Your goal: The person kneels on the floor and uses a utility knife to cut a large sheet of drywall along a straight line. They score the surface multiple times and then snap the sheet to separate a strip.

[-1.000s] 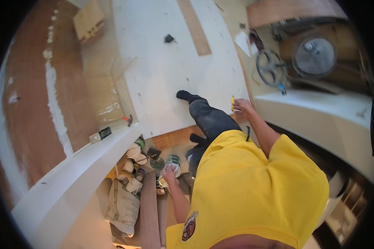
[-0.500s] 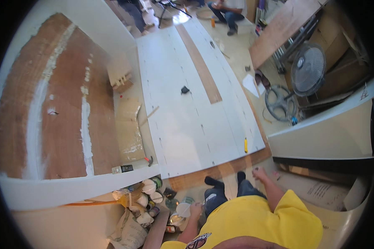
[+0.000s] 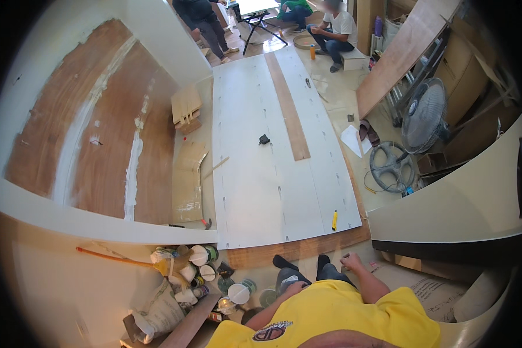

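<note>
My left hand [image 3: 296,288] rests against my left thigh, its fingers too small and hidden to read. Over my right knee is my right hand [image 3: 350,261], fingers curled inward; whatever they may hold does not show. Ahead of my feet lies a large white board [image 3: 249,197] marked with rows of short dark dashes. A yellow utility knife [image 3: 334,220] lies on its near right part, closest to my right hand. A small black tape measure [image 3: 264,140] sits mid-board. Farther off, a long brown wood strip [image 3: 289,110] lies lengthwise on it.
Paint cans [image 3: 238,293] and a sack [image 3: 159,310] crowd my left side. A hammer [image 3: 207,223] lies beside a cardboard piece [image 3: 188,185]. At right stand a fan [image 3: 423,113] and a leaning plank [image 3: 403,58]. A seated person [image 3: 336,35] and others are at the far end.
The view has shifted, showing more of the far end and the people there. My left hand has moved from beside the cans in to my thigh. My right hand remains near my right knee.
</note>
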{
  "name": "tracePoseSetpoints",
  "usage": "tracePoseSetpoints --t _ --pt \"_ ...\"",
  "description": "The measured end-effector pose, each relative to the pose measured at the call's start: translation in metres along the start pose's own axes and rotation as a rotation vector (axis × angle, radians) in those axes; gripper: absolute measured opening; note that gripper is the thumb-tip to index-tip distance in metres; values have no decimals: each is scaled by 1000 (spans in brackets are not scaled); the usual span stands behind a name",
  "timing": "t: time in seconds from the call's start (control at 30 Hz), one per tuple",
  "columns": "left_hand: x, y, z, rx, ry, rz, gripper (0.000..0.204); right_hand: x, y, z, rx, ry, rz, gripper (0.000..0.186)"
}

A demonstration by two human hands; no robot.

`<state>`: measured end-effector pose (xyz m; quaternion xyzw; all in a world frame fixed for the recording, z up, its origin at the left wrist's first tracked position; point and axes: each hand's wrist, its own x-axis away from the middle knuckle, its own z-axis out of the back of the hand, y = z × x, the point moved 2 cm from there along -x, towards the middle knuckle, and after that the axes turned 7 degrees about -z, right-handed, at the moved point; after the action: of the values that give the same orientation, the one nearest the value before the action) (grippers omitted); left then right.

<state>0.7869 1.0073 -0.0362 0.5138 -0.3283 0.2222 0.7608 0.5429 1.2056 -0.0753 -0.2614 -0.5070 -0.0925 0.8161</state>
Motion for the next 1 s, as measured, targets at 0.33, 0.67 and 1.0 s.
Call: tracePoseSetpoints --t 0.33,0.67,1.0 --pt "-3 -3 -15 -48 52 -97 37 18 -36 18 241 -207 80 52" --pt "55 30 0 32 109 -34 40 16 -25 -21 522 -165 295 46" --pt "2 -95 46 249 501 357 27 -82 43 -61 197 242 90 32"
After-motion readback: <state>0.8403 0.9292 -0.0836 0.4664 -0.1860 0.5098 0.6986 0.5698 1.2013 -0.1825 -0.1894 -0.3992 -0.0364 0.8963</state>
